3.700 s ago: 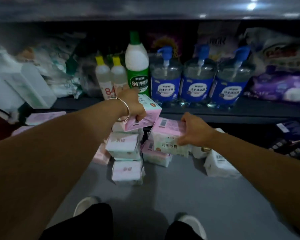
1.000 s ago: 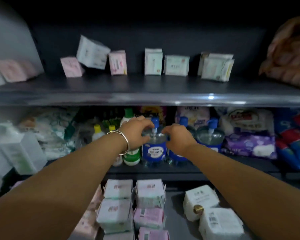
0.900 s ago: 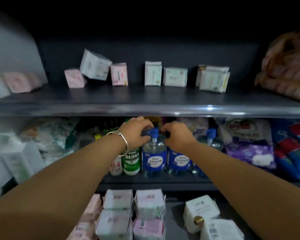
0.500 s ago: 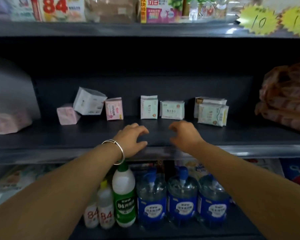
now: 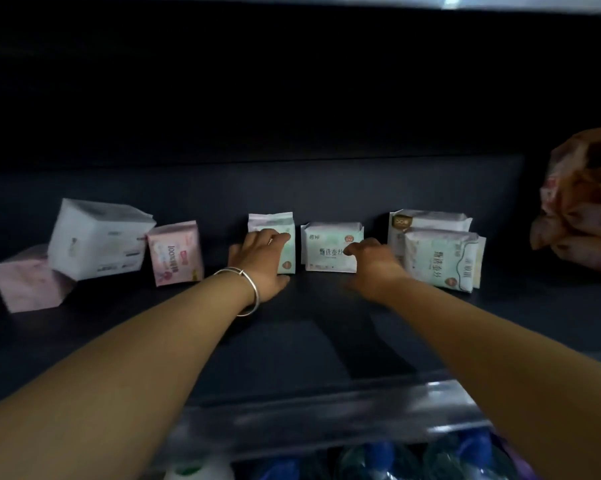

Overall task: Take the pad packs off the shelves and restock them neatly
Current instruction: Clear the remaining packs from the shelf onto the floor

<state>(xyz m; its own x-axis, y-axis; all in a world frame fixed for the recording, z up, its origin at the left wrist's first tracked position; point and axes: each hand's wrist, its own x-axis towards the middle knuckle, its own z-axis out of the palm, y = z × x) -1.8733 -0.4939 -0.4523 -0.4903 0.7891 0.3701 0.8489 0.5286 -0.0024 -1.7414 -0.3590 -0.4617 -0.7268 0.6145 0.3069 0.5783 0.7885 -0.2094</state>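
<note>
Left hand (image 5: pixel 261 255) covers tall pack (image 5: pixel 281 226) — right hand (image 5: pixel 373 263) blurred.

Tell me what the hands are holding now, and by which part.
The left hand grips a green pad pack by its left edge. The right hand only touches the front of another pack.

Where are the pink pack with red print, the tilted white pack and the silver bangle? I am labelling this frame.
pink pack with red print (image 5: pixel 175 253), head view, middle of its front face.
tilted white pack (image 5: pixel 96 243), head view, its front face.
silver bangle (image 5: pixel 247 280), head view, the band at the left wrist.
</note>
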